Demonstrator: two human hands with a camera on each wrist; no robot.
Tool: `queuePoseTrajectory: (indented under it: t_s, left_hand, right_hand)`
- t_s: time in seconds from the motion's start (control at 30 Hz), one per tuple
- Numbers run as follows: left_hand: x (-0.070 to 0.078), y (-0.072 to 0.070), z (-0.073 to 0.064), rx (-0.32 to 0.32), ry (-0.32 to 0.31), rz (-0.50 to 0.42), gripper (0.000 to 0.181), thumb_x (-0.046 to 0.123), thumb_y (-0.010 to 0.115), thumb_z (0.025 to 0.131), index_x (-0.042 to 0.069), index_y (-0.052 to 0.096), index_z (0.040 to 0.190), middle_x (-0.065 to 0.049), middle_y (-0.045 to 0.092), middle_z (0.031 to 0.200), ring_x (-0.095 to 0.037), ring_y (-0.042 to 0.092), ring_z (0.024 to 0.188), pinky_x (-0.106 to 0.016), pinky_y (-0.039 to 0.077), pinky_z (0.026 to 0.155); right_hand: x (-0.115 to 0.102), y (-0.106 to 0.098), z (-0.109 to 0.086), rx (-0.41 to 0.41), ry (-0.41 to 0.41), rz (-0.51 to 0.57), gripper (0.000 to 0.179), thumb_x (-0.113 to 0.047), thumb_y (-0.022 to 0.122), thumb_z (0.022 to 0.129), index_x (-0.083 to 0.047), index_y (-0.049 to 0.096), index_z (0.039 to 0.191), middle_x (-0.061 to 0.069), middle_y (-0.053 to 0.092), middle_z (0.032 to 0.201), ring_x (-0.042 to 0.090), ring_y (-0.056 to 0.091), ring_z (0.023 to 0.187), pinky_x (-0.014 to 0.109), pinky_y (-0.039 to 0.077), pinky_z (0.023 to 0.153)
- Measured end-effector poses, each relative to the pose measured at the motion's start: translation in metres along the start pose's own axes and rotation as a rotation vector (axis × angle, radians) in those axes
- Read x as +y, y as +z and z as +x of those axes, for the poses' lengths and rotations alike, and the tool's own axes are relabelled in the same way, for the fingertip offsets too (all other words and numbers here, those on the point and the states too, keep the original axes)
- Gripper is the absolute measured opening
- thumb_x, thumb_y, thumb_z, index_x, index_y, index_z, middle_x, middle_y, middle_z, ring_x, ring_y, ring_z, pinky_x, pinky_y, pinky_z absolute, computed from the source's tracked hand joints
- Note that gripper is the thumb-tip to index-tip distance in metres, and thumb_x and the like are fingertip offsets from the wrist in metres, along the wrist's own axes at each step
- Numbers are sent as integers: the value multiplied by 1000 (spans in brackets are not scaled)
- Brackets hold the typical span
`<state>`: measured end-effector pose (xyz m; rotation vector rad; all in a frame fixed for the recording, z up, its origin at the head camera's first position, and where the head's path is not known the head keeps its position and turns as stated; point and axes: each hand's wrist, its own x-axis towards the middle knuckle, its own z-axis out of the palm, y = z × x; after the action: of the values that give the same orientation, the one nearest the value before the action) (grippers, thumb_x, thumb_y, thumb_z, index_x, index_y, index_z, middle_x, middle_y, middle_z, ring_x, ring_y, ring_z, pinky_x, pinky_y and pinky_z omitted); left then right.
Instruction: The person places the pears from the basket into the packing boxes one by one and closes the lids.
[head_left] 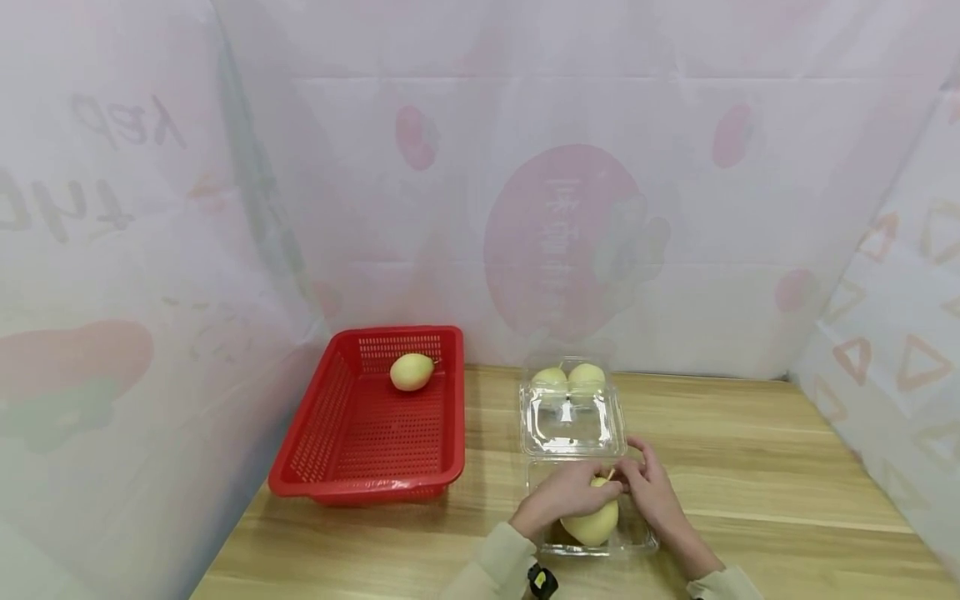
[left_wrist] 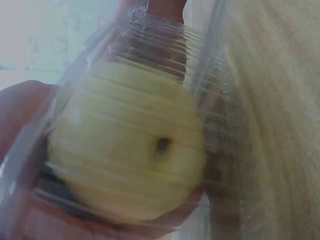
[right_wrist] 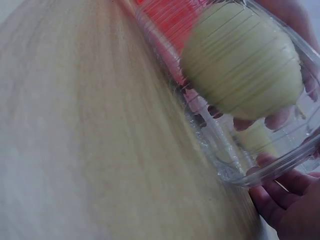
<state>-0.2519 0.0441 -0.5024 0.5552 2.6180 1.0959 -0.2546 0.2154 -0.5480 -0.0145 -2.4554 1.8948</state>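
A pale yellow pear is inside a clear plastic box near the front of the table. My left hand holds this pear from above, its fingers curled round the side. In the left wrist view the pear shows its dark blossom end through the ribbed plastic. At the box's right side, my right hand grips the rim; the right wrist view shows its fingers at the box edge. A clear lid lies just behind the box.
Two pears sit in clear plastic at the back of the wooden table. To the left stands a red perforated basket with one pear inside. Printed cloth hangs behind and at both sides.
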Motion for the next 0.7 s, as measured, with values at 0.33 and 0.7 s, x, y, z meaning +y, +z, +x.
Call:
queuePoseTrajectory:
  t_s: [0.33, 0.7]
  left_hand:
    - [0, -8, -8, -49, -31, -120, 24, 43, 57, 92, 20, 59, 84, 4, 59, 74, -14, 55, 58, -33, 51, 48]
    - [1, -17, -12, -94, -3, -190, 20, 36, 57, 95, 18, 64, 98, 1, 67, 95, -17, 60, 57, -34, 53, 47]
  right_hand:
    - [-3, 2, -3, 7, 2, -38, 44, -14, 43, 103, -3, 32, 144, 17, 73, 103, 3, 65, 86, 20, 48, 82]
    - [-3, 1, -2, 11, 8, -52, 45, -15, 43, 103, -3, 32, 145, 17, 73, 102, 6, 66, 89, 21, 49, 83]
